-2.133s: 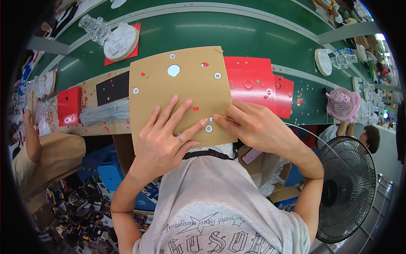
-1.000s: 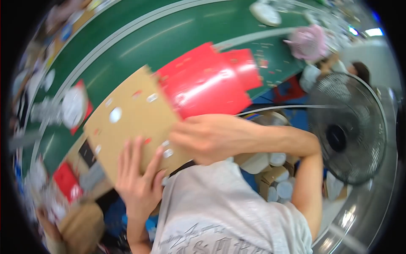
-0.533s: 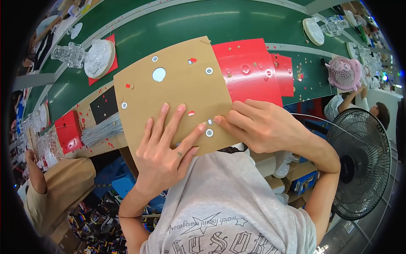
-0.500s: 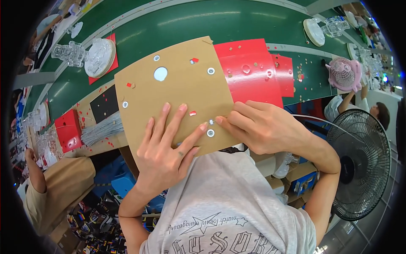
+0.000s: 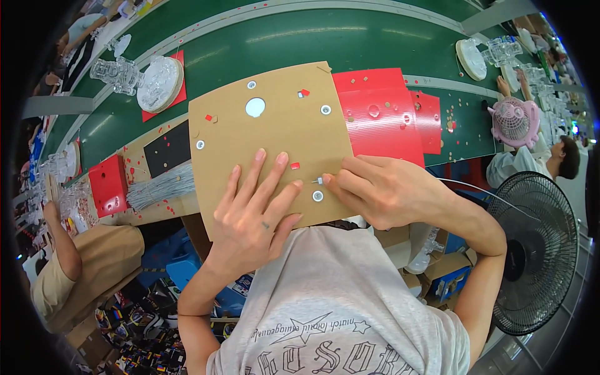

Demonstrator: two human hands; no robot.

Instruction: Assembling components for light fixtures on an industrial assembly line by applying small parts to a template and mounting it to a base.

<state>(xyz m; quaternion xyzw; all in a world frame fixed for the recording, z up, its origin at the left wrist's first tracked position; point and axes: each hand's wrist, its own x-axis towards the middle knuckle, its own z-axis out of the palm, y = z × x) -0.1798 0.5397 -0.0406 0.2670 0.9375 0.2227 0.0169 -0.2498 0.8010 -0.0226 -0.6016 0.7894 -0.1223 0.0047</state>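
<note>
A tan cardboard panel (image 5: 269, 131) with a large round hole and several white ring eyelets lies in front of me, its near edge against my shirt. My left hand (image 5: 253, 215) rests on it with fingers spread, the index fingertip near a small slot. Beside that slot, my right hand (image 5: 375, 187) has thumb and index finger pinched on a small white piece (image 5: 320, 180) with a thin tip pointing left. The other right fingers are curled, and what lies under them is hidden. One eyelet (image 5: 317, 196) sits just below the piece. A red scrap (image 5: 295, 166) lies above it.
Red corrugated sheets (image 5: 381, 119) lie to the right under the panel. Grey wire ties (image 5: 161, 187) and a red box (image 5: 107, 185) are at left. A clear-topped round base (image 5: 160, 84), a pink fan (image 5: 515, 122) and a black floor fan (image 5: 531, 253) stand around. Another person sits at far left.
The whole view has shifted slightly right. My left index fingertip has drawn a little away from the white piece, baring its thin tip. My right hand keeps its pinch.
</note>
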